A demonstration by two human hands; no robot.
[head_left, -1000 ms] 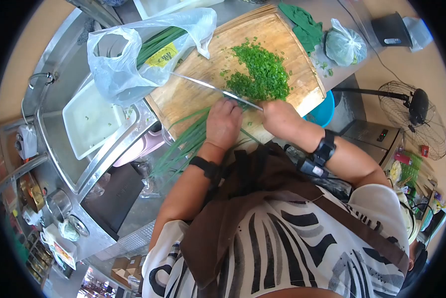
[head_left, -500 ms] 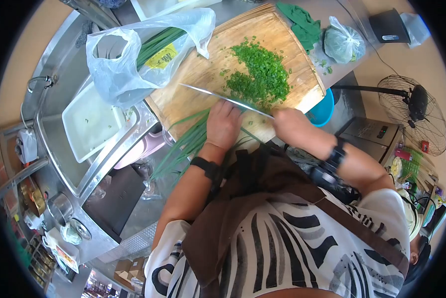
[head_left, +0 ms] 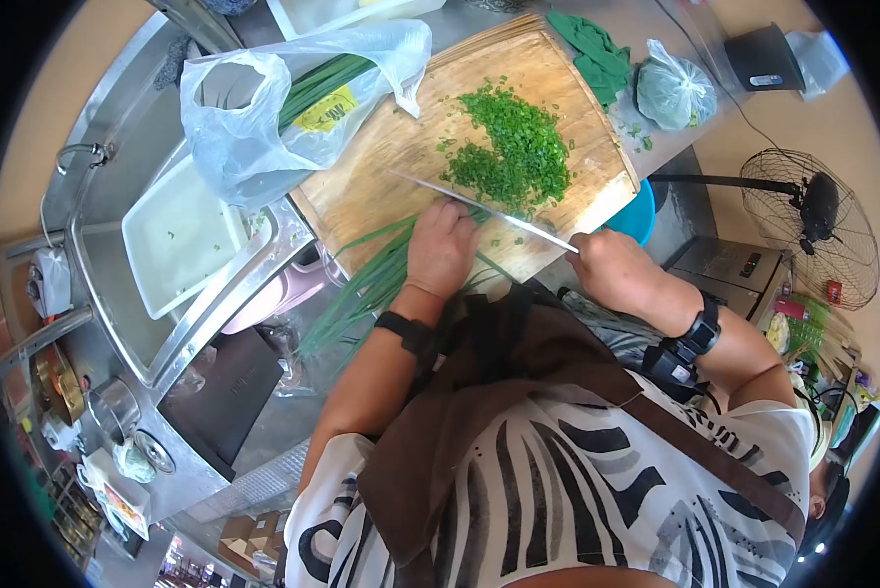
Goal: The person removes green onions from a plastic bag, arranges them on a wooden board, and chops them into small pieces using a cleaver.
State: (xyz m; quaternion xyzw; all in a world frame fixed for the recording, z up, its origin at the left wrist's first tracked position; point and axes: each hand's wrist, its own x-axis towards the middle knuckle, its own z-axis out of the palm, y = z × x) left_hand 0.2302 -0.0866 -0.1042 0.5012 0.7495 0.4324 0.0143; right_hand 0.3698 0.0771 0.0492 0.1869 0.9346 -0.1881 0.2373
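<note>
On the wooden cutting board (head_left: 362, 157), my left hand (head_left: 441, 250) is closed over a bunch of long green onions (head_left: 376, 269), whose leaves trail off the board's near left edge. My right hand (head_left: 624, 270) grips the handle of a knife (head_left: 504, 218). Its thin blade lies just beyond my left fingertips and points to the far left. A heap of chopped green onion (head_left: 518, 142) covers the board beyond the blade, with loose bits scattered around it.
A plastic bag (head_left: 254, 147) with more green onions overlaps the board's left side. Further left are a white tray (head_left: 171, 240) and a metal sink (head_left: 97, 265). A green cloth (head_left: 589, 51), a tied bag (head_left: 673, 86), a blue basin (head_left: 636, 214) and a fan (head_left: 812, 206) are right.
My right hand has moved right and slightly toward me, drawing the knife with it. My left hand stays on the green onions in nearly the same place.
</note>
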